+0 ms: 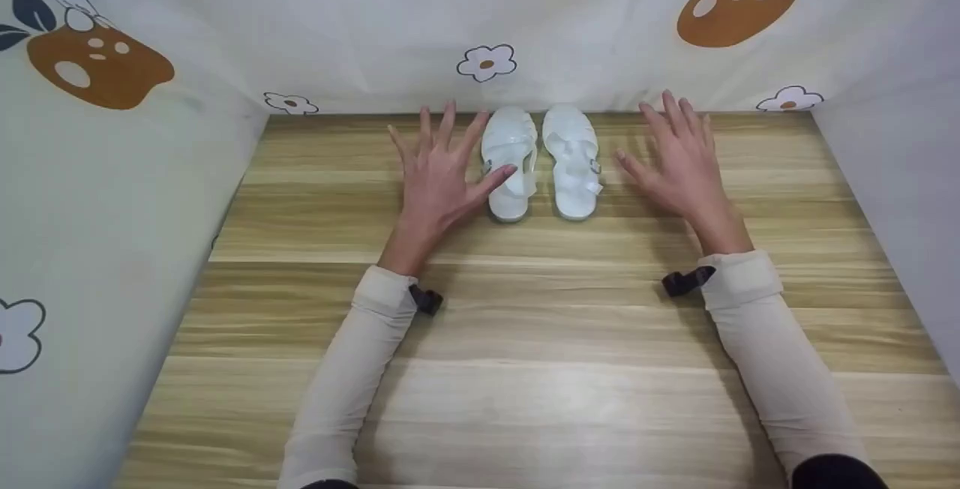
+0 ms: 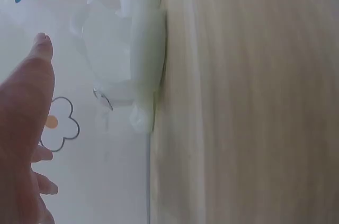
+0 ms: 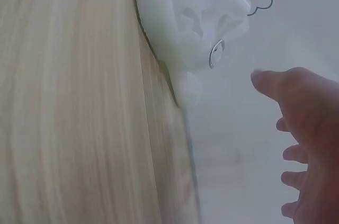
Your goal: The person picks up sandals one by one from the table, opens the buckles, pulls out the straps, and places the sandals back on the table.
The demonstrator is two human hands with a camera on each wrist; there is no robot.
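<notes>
Two white sandals with small metal buckles stand side by side against the back wall, toes to the wall: the left sandal (image 1: 508,208) and the right sandal (image 1: 576,204). My left hand (image 1: 439,181) is spread beside the left sandal, its thumb overlapping that sandal in the head view. In the left wrist view the thumb (image 2: 26,97) shows apart from the sandal (image 2: 148,49). To the right of the pair, my right hand (image 1: 682,166) has its fingers spread and holds nothing. The right wrist view shows the right thumb (image 3: 270,83) a short gap from the buckled sandal (image 3: 164,23).
A wood-grain surface (image 1: 525,324) lies under both arms. Pale cloth walls rise behind and at the sides; the back cloth (image 1: 375,31) carries printed flowers and orange fruit. Each sleeve cuff has a black wrist camera, the left camera (image 1: 427,300) and the right camera (image 1: 684,283).
</notes>
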